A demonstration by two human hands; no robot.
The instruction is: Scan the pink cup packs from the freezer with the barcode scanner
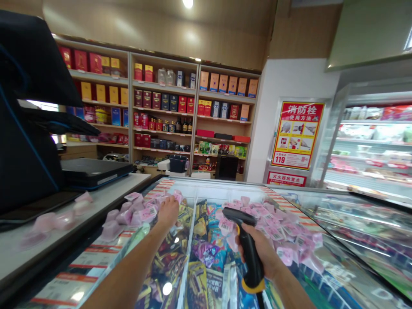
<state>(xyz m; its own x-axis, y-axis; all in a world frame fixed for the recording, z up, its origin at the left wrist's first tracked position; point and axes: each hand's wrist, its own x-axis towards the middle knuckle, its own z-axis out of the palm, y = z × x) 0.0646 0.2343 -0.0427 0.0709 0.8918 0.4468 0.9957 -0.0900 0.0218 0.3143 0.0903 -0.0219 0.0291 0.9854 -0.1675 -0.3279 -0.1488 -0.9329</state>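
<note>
My right hand [262, 246] is wrapped round the grip of a black and yellow barcode scanner [252, 259], whose head points left above the glass. Beneath and beside the scanner lies a pile of small pink sealed cups [283, 227], several with barcode labels showing. My left hand [169, 211] reaches out over the left side of the glass, its fingers curled at a pink cup [178, 196]; part of the grip is hidden. More pink cups [137, 210] are heaped just left of that hand. Both piles rest on the glass top of a freezer [189, 240].
Packaged goods [206, 253] show through the glass. On the left, a white counter [16, 253] bears a black checkout terminal [28, 128] and a few pink cups [64, 219]. Behind stand shelves of boxes [162, 103]. A refrigerated display [373, 146] is at the right, beside a red poster [298, 135].
</note>
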